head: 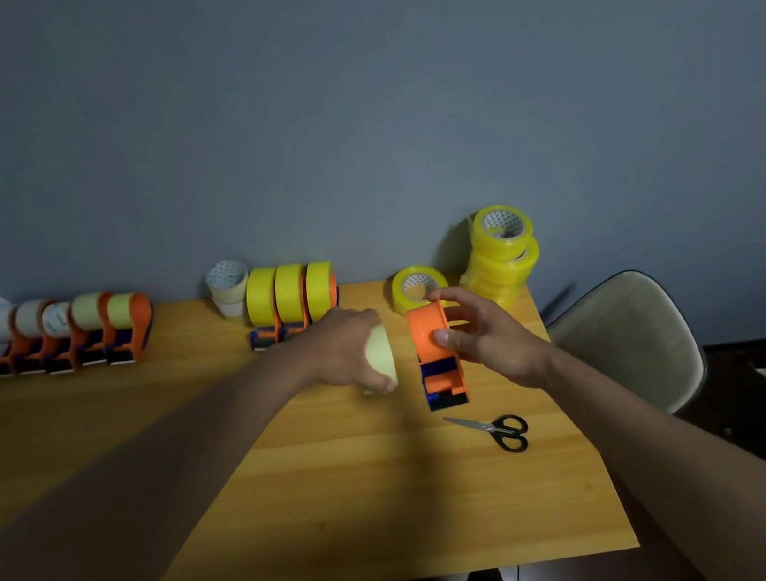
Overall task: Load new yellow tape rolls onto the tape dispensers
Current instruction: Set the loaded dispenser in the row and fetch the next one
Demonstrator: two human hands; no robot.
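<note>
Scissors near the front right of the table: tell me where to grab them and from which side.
Take the scissors by the black handle loops, coming from above on the right. They lie flat on the table, loops pointing right, blades pointing left toward the orange tape dispenser, so the loops face the right hand.

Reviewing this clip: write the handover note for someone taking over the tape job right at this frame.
Left hand grips a pale, used-up roll just off the dispenser, which the right hand holds, spool bare.
Done: three loaded dispensers stand at the back.
Left: put the pale roll aside, fit the loose yellow roll behind the dispenser; more in the stack. Pale-roll dispensers wait at far left. Scissors lie near.
</note>
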